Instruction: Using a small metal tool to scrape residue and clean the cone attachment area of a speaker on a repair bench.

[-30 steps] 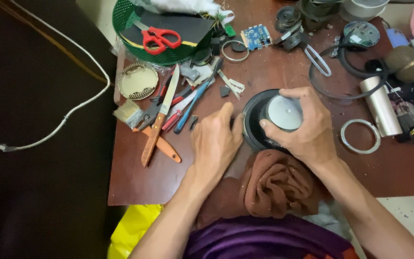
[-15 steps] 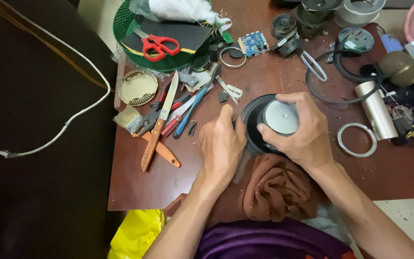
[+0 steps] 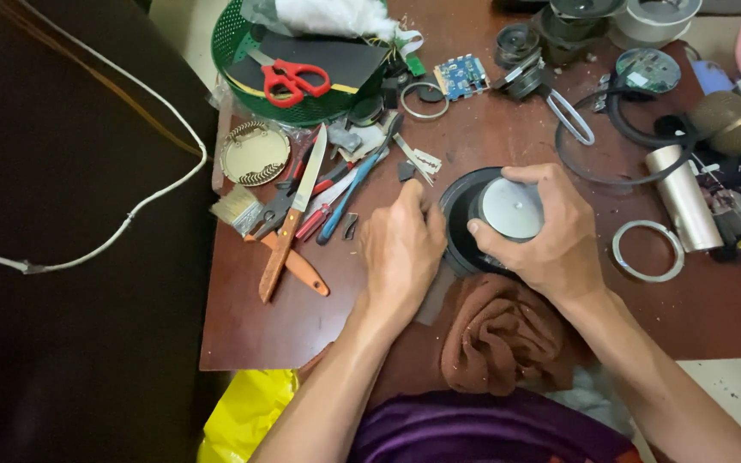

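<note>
My right hand (image 3: 551,236) grips a round black speaker part (image 3: 460,227) with a flat silver magnet disc (image 3: 512,208) on top, holding it on the brown wooden table (image 3: 508,146). My left hand (image 3: 400,249) lies flat on the table just left of it, fingers stretched toward a small dark piece (image 3: 407,171) and touching nothing that I can make out. A crumpled brown cloth (image 3: 503,334) lies below both hands at the table's near edge.
Left of my hands lie a wooden-handled knife (image 3: 292,219), pliers and screwdrivers (image 3: 336,193). A green basket (image 3: 302,77) holds red scissors (image 3: 295,80). A blue circuit board (image 3: 460,75), metal rings (image 3: 645,250), a silver cylinder (image 3: 686,208) and speaker parts crowd the far and right side.
My left hand has shifted slightly up and right, its fingers reaching closer to the speaker part. My right hand keeps its grip on the speaker part.
</note>
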